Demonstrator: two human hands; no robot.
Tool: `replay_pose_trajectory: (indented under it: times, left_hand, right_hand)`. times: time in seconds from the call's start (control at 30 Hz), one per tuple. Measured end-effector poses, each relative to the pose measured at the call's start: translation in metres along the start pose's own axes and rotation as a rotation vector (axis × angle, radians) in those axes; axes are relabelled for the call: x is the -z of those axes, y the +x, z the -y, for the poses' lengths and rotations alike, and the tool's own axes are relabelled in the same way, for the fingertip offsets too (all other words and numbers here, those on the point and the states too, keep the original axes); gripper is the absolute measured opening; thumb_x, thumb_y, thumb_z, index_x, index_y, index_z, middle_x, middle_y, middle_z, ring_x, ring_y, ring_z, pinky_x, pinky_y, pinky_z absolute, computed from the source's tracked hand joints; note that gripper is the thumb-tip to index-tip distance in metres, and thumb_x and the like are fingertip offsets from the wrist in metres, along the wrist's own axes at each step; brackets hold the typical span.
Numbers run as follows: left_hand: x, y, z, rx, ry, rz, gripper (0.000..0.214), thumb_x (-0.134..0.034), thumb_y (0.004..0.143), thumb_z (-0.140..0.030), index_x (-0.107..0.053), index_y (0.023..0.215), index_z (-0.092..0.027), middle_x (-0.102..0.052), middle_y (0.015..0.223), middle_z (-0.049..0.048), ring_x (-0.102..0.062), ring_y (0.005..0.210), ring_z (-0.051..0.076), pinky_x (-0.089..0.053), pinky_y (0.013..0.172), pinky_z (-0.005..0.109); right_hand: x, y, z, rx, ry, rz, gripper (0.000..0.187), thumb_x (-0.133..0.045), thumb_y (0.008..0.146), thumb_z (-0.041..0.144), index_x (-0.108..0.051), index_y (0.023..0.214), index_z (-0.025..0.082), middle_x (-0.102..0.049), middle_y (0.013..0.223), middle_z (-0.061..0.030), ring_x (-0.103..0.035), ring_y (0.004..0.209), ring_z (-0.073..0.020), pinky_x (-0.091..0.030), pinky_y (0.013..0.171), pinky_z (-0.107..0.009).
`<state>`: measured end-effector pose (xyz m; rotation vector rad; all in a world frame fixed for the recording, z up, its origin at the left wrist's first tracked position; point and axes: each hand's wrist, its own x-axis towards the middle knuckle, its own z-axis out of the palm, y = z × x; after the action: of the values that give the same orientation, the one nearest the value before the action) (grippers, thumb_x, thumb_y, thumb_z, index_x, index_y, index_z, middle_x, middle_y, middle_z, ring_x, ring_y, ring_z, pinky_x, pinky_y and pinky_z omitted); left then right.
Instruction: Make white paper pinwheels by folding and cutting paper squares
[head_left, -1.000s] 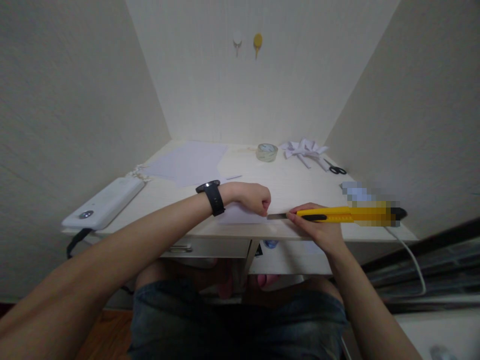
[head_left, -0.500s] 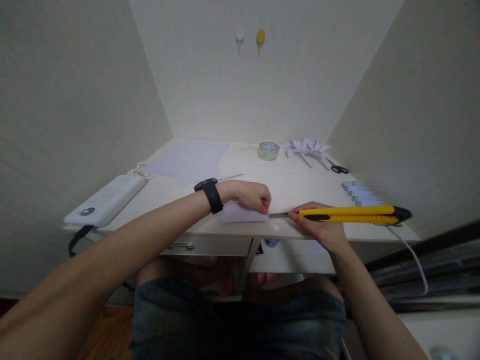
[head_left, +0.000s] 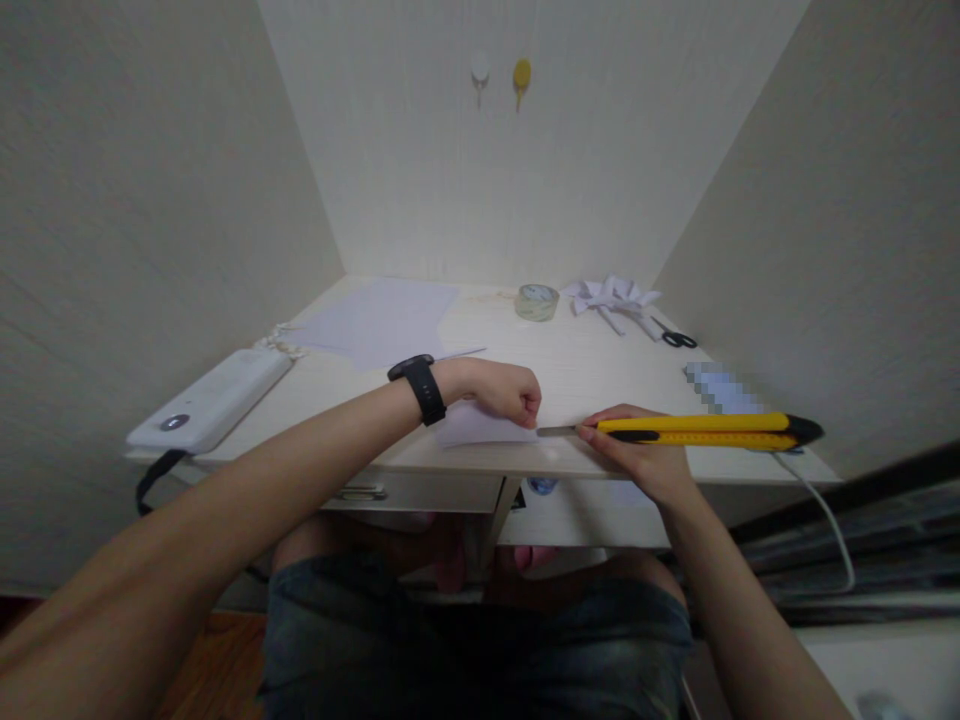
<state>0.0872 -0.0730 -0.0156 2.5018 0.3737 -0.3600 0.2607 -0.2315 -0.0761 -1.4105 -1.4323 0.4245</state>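
Observation:
My right hand (head_left: 637, 445) is closed around a yellow and black utility knife (head_left: 705, 430), whose handle points right. Its thin metal blade (head_left: 555, 431) reaches left to the right edge of a small piece of white paper (head_left: 484, 428) near the desk's front edge. My left hand (head_left: 510, 390), with a black watch on the wrist, is curled into a fist that presses the paper down, its fingertips beside the blade tip. Part of the paper is hidden beneath this hand.
On the white desk (head_left: 600, 375), white sheets (head_left: 390, 315) lie at the back left. Clear tape (head_left: 536, 302), folded paper strips (head_left: 611, 297) and black-handled scissors (head_left: 679, 340) lie farther back. A white power bank-like device (head_left: 214, 400) sits left, a blurred-out phone-like object (head_left: 720, 388) right.

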Motion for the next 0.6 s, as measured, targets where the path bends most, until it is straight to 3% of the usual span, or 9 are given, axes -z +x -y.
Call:
replay_pose_trajectory:
  times: [0.37, 0.6]
  left_hand:
    - [0.000, 0.000, 0.000, 0.018, -0.048, 0.003, 0.018, -0.061, 0.077, -0.022, -0.071, 0.087, -0.011, -0.072, 0.084, 0.0055, -0.060, 0.075, 0.015, -0.045, 0.069, 0.027]
    - [-0.004, -0.002, 0.008, 0.004, -0.121, -0.070, 0.020, -0.060, 0.076, -0.024, -0.071, 0.087, -0.011, -0.071, 0.085, 0.0064, -0.060, 0.076, 0.016, -0.045, 0.072, 0.029]
  right_hand:
    - [0.001, 0.000, 0.001, 0.031, -0.025, 0.005, 0.020, -0.077, 0.072, 0.042, -0.076, 0.076, 0.023, -0.076, 0.080, -0.0063, -0.070, 0.074, -0.0241, -0.059, 0.068, -0.035]
    - [-0.010, -0.015, 0.005, 0.059, -0.157, -0.167, 0.025, -0.072, 0.076, 0.047, -0.077, 0.076, 0.022, -0.077, 0.080, -0.0065, -0.072, 0.074, -0.0242, -0.060, 0.072, -0.035]
